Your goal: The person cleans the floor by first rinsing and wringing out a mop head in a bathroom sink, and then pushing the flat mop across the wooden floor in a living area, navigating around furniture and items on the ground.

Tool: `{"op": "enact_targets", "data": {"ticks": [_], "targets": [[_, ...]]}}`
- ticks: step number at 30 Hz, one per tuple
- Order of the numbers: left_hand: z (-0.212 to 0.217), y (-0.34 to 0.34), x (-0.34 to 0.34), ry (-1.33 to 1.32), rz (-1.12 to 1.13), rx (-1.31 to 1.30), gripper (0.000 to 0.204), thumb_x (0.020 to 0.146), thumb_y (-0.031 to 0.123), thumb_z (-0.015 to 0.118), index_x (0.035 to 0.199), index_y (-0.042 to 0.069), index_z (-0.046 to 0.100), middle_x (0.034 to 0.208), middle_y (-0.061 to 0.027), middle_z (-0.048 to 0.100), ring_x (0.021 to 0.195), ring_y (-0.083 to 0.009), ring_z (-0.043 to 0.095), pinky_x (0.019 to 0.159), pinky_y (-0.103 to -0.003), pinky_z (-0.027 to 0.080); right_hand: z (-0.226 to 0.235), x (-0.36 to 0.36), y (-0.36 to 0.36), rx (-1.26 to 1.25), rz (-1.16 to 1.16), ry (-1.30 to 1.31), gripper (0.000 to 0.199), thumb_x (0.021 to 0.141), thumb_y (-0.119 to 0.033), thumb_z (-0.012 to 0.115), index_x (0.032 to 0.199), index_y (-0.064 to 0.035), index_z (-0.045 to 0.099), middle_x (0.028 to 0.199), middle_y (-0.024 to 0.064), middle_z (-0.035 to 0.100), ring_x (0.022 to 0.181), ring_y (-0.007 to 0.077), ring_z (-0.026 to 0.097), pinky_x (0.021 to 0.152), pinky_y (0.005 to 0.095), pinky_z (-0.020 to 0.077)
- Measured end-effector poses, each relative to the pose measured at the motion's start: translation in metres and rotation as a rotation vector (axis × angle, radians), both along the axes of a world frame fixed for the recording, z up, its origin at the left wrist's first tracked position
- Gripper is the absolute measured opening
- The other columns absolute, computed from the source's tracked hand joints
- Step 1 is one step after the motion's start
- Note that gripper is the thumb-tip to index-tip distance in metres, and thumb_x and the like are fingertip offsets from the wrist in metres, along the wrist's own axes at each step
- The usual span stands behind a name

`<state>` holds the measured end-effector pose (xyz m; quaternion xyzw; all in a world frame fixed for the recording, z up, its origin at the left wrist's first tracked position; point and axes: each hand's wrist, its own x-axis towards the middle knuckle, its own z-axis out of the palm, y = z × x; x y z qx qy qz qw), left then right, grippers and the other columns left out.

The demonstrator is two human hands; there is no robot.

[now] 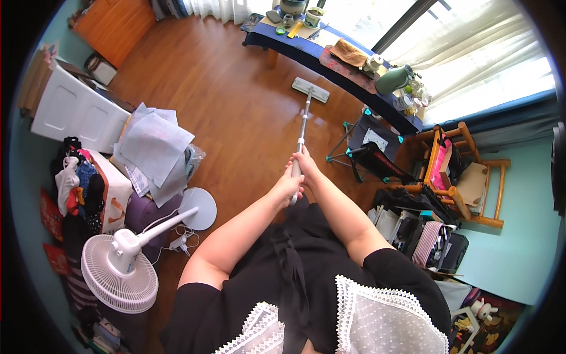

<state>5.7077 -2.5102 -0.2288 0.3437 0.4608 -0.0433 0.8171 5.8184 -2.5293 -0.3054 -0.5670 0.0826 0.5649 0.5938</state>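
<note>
Both my hands grip the grey handle of a flat mop [303,121]. My right hand [306,164] holds the pole higher up, and my left hand [290,183] holds it just below, near the pole's end. The pole runs away from me across the wooden floor [236,112]. Its flat white head [311,89] lies on the floor close to a long low table [306,53] covered in dark blue.
A white standing fan [121,268] leans at my left, its round base [197,207] and cord nearby. Piles of paper, bags and clothes crowd the left. A small folding stool [368,147], a wooden chair [457,171] and boxes stand at the right. Curtained windows lie behind the table.
</note>
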Motion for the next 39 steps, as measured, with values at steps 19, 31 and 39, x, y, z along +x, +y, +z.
{"op": "enact_targets", "data": {"ticks": [19, 31, 39], "targets": [[-0.059, 0.132, 0.226, 0.021, 0.113, 0.050, 0.060, 0.092, 0.014, 0.050, 0.145, 0.015, 0.021, 0.086, -0.0031, 0.053, 0.057, -0.0092, 0.046, 0.047, -0.025, 0.042, -0.047, 0.231, 0.150, -0.136, 0.163, -0.091, 0.066, 0.092, -0.010, 0.043, 0.144, -0.0284, 0.007, 0.085, 0.0090, 0.048, 0.071, 0.0213, 0.052, 0.058, 0.0376, 0.0515], [-0.036, 0.159, 0.174, 0.005, 0.150, 0.003, 0.059, 0.092, 0.011, 0.050, 0.144, 0.022, 0.024, 0.086, 0.0011, 0.054, 0.055, -0.0061, 0.043, 0.043, -0.021, 0.038, -0.034, 0.188, 0.175, -0.072, 0.294, -0.118, 0.064, 0.093, -0.013, 0.042, 0.142, -0.0253, 0.003, 0.096, 0.0129, 0.046, 0.076, 0.0251, 0.057, 0.059, 0.0409, 0.0529], [0.013, 0.143, 0.032, 0.063, 0.064, 0.035, 0.052, 0.093, 0.012, 0.048, 0.141, 0.020, 0.028, 0.090, 0.0012, 0.052, 0.056, -0.0060, 0.043, 0.043, -0.021, 0.041, 0.005, 0.038, 0.149, 0.035, 0.215, -0.037, 0.059, 0.094, -0.014, 0.043, 0.140, -0.0227, 0.008, 0.090, 0.0111, 0.045, 0.070, 0.0238, 0.055, 0.060, 0.0390, 0.0527]]}}
